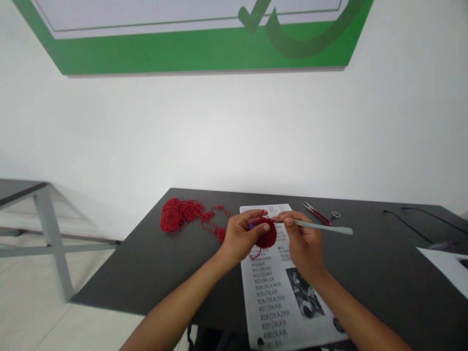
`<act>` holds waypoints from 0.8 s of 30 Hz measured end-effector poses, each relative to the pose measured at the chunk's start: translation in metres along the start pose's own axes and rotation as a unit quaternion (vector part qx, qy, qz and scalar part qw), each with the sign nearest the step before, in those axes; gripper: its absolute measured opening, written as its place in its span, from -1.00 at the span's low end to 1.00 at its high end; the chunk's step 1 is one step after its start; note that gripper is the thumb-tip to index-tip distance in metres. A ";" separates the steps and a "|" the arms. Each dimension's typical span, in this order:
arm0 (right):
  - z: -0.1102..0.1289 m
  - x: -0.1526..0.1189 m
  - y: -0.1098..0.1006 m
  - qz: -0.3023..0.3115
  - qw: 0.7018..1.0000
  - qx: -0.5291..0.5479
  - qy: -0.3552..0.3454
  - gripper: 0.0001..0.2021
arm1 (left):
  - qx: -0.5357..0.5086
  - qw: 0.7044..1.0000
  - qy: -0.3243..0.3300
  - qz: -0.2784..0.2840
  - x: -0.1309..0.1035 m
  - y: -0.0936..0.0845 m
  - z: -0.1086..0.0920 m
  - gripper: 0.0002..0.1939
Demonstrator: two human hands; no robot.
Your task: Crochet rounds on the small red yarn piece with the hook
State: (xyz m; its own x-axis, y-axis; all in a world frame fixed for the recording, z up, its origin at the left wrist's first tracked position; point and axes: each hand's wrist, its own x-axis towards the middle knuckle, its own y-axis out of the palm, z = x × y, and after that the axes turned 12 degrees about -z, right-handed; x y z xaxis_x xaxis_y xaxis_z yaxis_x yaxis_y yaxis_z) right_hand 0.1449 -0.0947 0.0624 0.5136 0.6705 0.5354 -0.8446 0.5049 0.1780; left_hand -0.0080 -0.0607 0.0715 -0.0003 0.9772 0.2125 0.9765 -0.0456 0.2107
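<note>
Between thumb and fingers, my left hand [239, 236] pinches a round red crocheted piece [266, 237], with a bit of purple showing near the fingertips. My right hand [303, 241] grips a crochet hook [325, 227] by its pale grey handle, which sticks out to the right. The hook's thin metal end meets the upper edge of the red piece; its very tip is too small to make out. Red yarn [173, 215] lies in a heap at the table's back left, and a loose tangled strand runs from it toward my left hand.
Under both hands lies a printed pattern sheet [265, 297] on the dark table [146, 273]. Red-handled snips [317, 214] and a small ring [335, 215] lie behind my right hand. Eyeglasses [435, 241] and a white paper [448, 268] are at the right.
</note>
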 end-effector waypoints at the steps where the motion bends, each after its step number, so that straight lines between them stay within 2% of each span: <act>1: 0.001 0.000 0.000 0.004 1.000 0.003 -0.009 -0.74 | 0.002 1.000 -0.001 0.001 0.000 0.000 0.000 -0.58; 9: 0.000 0.001 -0.004 0.048 0.995 -0.010 -0.091 -0.85 | 0.022 1.000 0.017 -0.003 0.000 -0.001 0.003 -0.62; 18: -0.005 -0.002 -0.006 0.069 0.984 -0.033 -0.160 -0.93 | 0.108 0.988 0.109 -0.018 -0.002 -0.003 0.004 -0.70; 24: -0.009 -0.005 -0.004 0.094 0.954 -0.124 -0.257 -0.89 | 0.171 0.961 0.219 -0.005 -0.002 -0.007 0.013 -0.71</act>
State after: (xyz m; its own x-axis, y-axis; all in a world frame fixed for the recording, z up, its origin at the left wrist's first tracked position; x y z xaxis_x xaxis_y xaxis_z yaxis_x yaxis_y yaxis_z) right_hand 0.1469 -0.0949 0.0515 0.1609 0.4382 0.8844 -0.8201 0.5580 -0.1273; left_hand -0.0119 -0.0593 0.0575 -0.0279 0.7927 0.6090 0.9898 0.1072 -0.0942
